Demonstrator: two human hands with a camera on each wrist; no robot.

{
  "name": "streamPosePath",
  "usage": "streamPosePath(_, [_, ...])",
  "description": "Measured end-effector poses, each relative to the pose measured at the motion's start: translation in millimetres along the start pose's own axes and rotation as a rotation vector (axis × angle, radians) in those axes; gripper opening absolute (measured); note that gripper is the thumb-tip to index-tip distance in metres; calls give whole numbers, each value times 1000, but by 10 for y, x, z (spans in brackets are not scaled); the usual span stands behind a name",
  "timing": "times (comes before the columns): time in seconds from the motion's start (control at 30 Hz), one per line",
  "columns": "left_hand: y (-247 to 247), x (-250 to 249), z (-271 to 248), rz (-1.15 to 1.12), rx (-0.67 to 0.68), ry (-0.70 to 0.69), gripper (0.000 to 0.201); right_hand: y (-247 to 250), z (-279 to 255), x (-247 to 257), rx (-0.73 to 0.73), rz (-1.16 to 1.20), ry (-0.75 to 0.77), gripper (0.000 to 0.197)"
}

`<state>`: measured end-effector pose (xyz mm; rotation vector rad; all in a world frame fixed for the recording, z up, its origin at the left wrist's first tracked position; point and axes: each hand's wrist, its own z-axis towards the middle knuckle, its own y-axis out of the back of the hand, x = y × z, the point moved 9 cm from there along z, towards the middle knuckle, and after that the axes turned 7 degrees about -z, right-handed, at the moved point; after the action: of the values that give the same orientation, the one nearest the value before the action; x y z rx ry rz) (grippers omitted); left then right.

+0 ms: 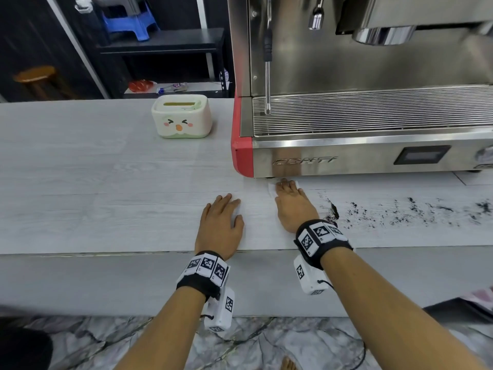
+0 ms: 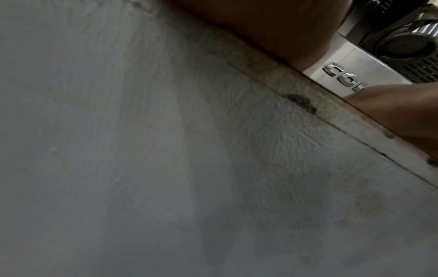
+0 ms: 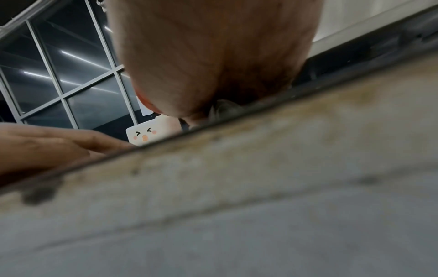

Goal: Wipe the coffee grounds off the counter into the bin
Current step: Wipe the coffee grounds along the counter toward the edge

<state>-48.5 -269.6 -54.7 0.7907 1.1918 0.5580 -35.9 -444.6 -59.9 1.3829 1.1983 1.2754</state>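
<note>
Head view: right hand [image 1: 292,206] presses a white wipe [image 1: 272,188] flat-fingered, coffee grounds [image 1: 400,212] trailing right of it along the table [image 1: 106,196], farther from the flat, empty left hand [image 1: 221,222].

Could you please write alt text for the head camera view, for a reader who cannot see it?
A person's right hand presses a white tissue flat on a pale counter beside scattered coffee grounds, before an espresso machine; the left hand lies flat nearby.

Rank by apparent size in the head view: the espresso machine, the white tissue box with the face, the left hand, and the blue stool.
1. espresso machine, by far the largest.
2. tissue box and left hand: they look about alike, and the hand is nearer the camera, so I do not rank them.
3. blue stool, smallest, though far behind the counter.
</note>
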Motion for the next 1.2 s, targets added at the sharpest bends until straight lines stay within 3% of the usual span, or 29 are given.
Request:
streamPosePath(0.3, [-8,17,-8,-8,-2,-2,46,172,-216,-348,-23,29,-105,49])
streamPosePath(0.43, [-3,24,12,-22,-12,4,46,234,-492,-129,-110,30,-9,49])
streamPosePath(0.57, [-11,29,23,-31,-7,10,45,-36,-746,139,-81,-38,93,51])
streamPosePath(0.7, [-13,9,21,-27,-8,10,45,-164,-834,140,-95,-49,103,71])
streamPosePath(1.2, [-412,-655,40,-143,7,-37,44,-26,-999,-859,-90,-67,14,78])
